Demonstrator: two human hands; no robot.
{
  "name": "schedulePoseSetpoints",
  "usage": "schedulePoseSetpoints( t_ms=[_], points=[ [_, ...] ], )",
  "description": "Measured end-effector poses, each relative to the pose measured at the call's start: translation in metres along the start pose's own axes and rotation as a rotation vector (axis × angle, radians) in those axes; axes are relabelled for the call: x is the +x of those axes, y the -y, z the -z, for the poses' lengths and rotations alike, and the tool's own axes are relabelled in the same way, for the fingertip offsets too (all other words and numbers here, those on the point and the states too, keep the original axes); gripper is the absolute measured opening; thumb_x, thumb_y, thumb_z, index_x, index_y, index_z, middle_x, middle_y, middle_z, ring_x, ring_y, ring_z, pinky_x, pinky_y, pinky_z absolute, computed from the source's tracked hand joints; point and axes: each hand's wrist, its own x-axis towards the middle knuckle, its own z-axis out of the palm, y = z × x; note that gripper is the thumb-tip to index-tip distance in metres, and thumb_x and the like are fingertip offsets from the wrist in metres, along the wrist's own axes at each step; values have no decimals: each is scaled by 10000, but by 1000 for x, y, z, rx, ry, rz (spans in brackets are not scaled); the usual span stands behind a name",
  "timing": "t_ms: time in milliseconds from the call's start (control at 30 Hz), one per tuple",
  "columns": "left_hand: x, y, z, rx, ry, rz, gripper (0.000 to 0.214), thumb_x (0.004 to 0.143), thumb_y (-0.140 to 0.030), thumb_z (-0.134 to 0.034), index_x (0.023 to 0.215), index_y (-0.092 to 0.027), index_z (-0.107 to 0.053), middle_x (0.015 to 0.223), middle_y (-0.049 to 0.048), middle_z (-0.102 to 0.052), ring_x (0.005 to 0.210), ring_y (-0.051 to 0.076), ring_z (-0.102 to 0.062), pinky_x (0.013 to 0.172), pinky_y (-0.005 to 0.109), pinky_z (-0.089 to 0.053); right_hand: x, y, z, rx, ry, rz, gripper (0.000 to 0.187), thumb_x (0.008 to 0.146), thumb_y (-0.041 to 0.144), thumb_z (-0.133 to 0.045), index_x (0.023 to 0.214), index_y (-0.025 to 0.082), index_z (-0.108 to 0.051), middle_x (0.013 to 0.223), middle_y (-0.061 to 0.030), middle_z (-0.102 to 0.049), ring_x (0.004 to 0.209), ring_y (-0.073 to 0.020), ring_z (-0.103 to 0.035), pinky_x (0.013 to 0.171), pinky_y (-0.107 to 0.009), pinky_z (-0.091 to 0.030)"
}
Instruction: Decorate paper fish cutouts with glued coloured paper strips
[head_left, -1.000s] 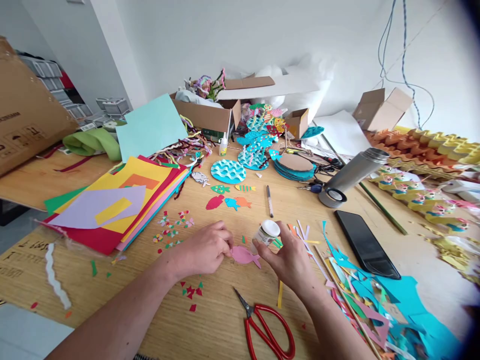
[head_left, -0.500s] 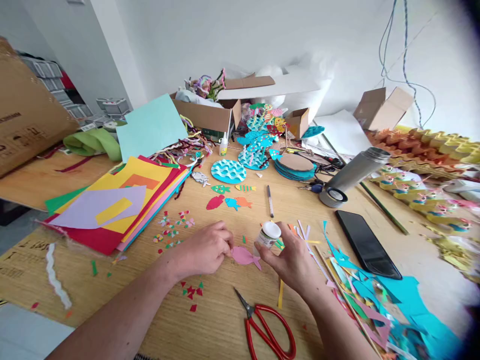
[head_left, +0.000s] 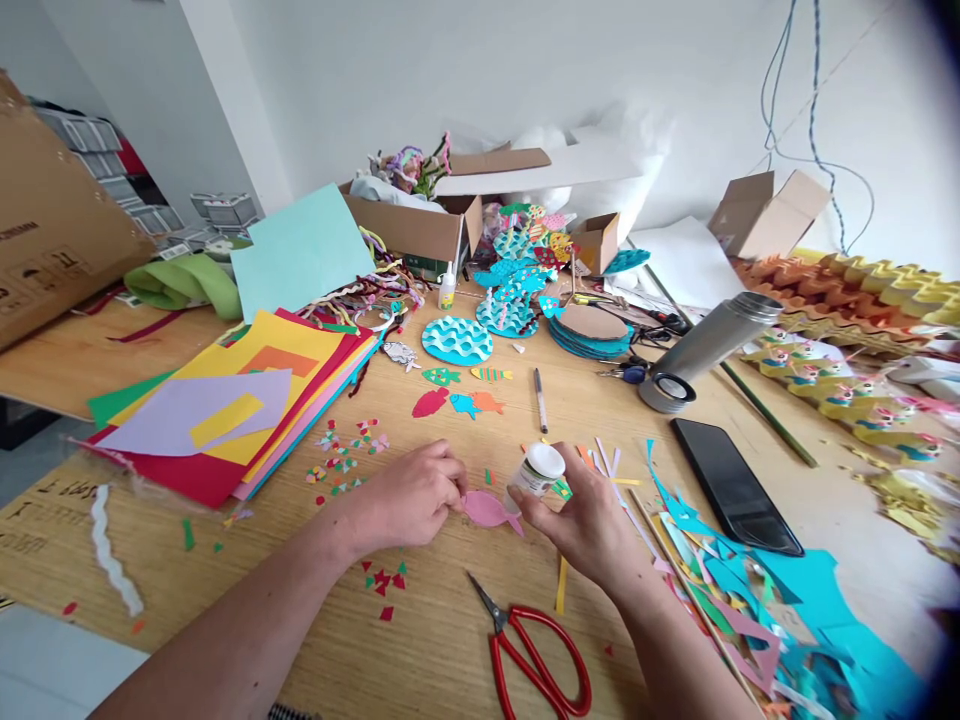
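Observation:
A pink paper fish [head_left: 486,509] lies on the table, its nose end pinched in the closed fingers of my left hand [head_left: 427,492]. My right hand [head_left: 589,515] is wrapped round a small white bottle [head_left: 537,470], its pale base tipped up toward me. The bottle's lower end is hidden, so I cannot tell whether it touches the fish. Red-handled scissors [head_left: 529,650] lie below the fish. Farther up are several cut paper fish, among them a red one [head_left: 430,403] and an orange one [head_left: 489,402].
Coloured paper sheets [head_left: 225,400] are stacked at left, near confetti dots [head_left: 341,460]. A pen [head_left: 540,400], a phone [head_left: 736,485], a metal flask [head_left: 712,340] and blue paper scraps [head_left: 810,590] lie to the right. Wavy blue discs [head_left: 456,343] and a cardboard box [head_left: 409,232] stand behind.
The white bottle has shifted very slightly to the right in my right hand. My left hand stays on the pink fish; the camera view has drifted a little.

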Motion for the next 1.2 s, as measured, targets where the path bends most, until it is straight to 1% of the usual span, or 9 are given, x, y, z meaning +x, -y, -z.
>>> schedulePoseSetpoints(
  t_ms=[300, 433, 767, 1033, 1200],
  points=[
    [1, 1, -1, -5, 2, -5, 337, 728, 14, -511, 863, -196, -737, 902, 40, -671, 967, 199, -514, 854, 306, -433, 0, -1, 0, -7, 0, 10, 112, 746, 239, -582, 731, 213, -473, 636, 32, -533, 558, -115, -477, 519, -214, -362],
    [0, 1, -1, -14, 7, -3, 350, 723, 21, -511, 880, -195, -736, 909, 37, -670, 966, 191, -515, 864, 298, -429, -1, -1, 1, 10, 36, 20, 127, 744, 231, -582, 728, 215, -458, 627, 40, -516, 546, -108, -467, 510, -211, -356],
    [1, -1, 1, -12, 3, 2, 353, 738, 15, -499, 875, -209, -735, 896, 37, -667, 964, 197, -515, 858, 307, -437, 0, -1, 0, 9, 61, 14, 121, 744, 223, -578, 734, 212, -457, 634, 41, -505, 558, -111, -465, 521, -214, -360],
    [0, -1, 1, 3, -8, -12, 370, 735, 24, -497, 888, -222, -728, 915, 23, -659, 954, 186, -513, 860, 306, -435, 0, 1, 0, 5, 30, 17, 119, 735, 238, -580, 722, 212, -464, 636, 35, -518, 566, -113, -474, 525, -215, -368],
    [-1, -2, 1, -13, -14, -12, 365, 730, 26, -496, 884, -209, -728, 915, 23, -667, 962, 191, -508, 852, 308, -437, -1, 1, -3, 7, -11, -46, 117, 753, 274, -578, 744, 214, -479, 630, 28, -536, 552, -120, -485, 497, -218, -360]
  ],
)
